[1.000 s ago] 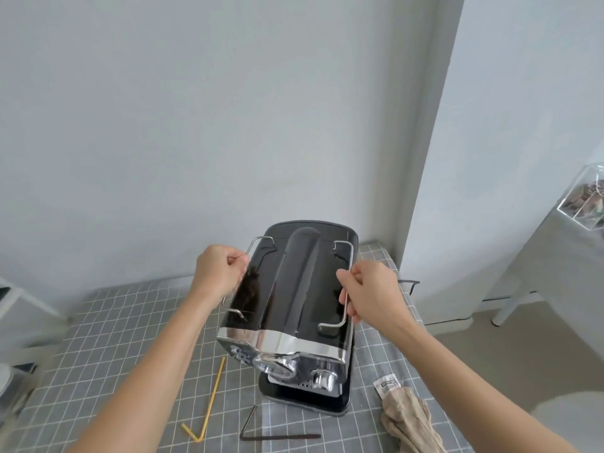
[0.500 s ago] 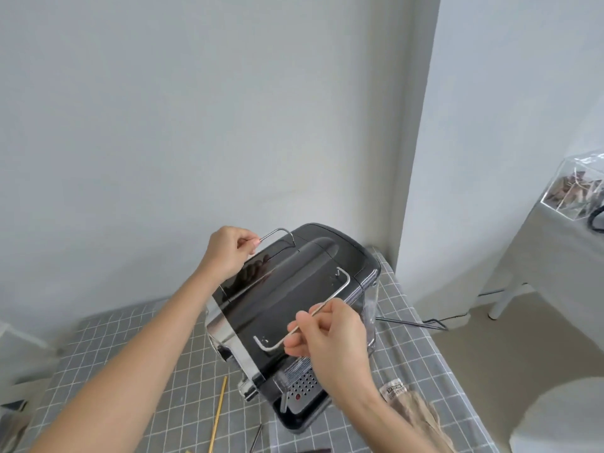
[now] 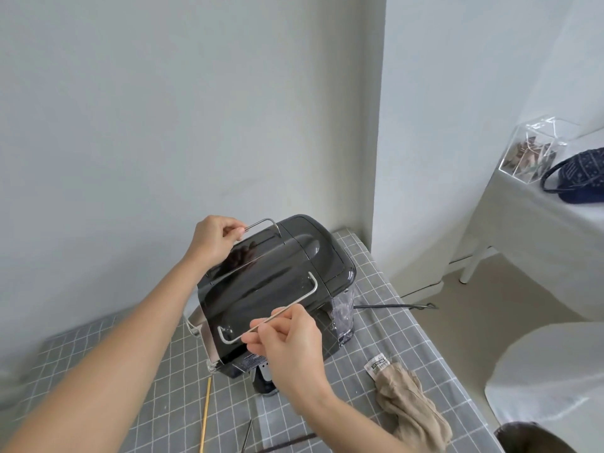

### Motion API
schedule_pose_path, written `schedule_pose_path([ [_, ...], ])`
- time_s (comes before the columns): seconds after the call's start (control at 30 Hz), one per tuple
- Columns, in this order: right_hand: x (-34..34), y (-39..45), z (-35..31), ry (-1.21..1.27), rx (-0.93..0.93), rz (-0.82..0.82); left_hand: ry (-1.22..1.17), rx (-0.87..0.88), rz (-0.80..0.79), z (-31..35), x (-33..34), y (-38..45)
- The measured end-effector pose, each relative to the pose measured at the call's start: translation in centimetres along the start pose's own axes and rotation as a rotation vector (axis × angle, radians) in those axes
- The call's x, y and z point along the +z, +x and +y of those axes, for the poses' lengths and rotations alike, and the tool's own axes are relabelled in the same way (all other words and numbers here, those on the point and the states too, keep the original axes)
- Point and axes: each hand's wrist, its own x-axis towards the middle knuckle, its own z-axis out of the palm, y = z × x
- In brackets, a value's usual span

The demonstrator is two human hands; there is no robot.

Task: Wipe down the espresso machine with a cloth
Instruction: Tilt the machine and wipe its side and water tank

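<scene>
The espresso machine (image 3: pixel 277 282) has been turned by its rails, each hand's (image 3: pixel 214 238) (image 3: pixel 287 338) grip holding one; the cloth (image 3: pixel 411 407) lies untouched on the desk (image 3: pixel 392 322), so wiping is not yet begun.

We are looking into a plain home room: an espresso machine (image 3: pixel 277 282) is sitting on a table under a grey checked tablecloth (image 3: pixel 385 325), white walls (image 3: pixel 163 109) are meeting at a corner, and a cloth-draped side table (image 3: pixel 529 230) is carrying a clear box (image 3: pixel 536 148) and a dark pouch (image 3: pixel 578 174).
</scene>
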Motion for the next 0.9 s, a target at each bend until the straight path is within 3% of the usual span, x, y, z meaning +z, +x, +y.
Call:
schedule_pose_path([
  [0.13, -0.5, 0.0, 0.1, -0.064, -0.028, -0.062, -0.023, -0.017, 0.046, -0.1, 0.4, -0.4],
  [0.3, -5.0, -1.2, 2.7, -0.371, -0.092, -0.185, 0.108, 0.019, 0.01, 0.5, 0.3, -1.9],
  [0.43, -13.4, -1.1, 8.6, -0.859, -0.148, 0.066, 0.165, -0.026, -0.092, 0.7, -0.1, -5.4],
  [0.5, -17.8, 0.0, 13.0, -1.15, -0.002, 0.113, 0.227, -0.111, -0.217, 1.1, -0.1, -7.8],
  [0.6, -21.9, 1.4, 18.0, -1.544, 0.246, -0.034, 0.288, -0.21, -0.346, 2.3, 0.8, -10.7],
  [0.67, -22.6, 1.2, 19.8, -1.601, 0.264, -0.077, 0.329, -0.209, -0.341, 2.8, 1.6, -11.7],
  [0.73, -22.5, 1.0, 20.5, -1.6, 0.163, -0.015, 0.366, -0.201, -0.299, 3.1, 2.3, -12.4],
  [0.9, -21.9, 0.8, 21.0, -1.312, -0.019, 0.16, 0.432, -0.156, -0.167, 2.6, 3.0, -12.7],
])
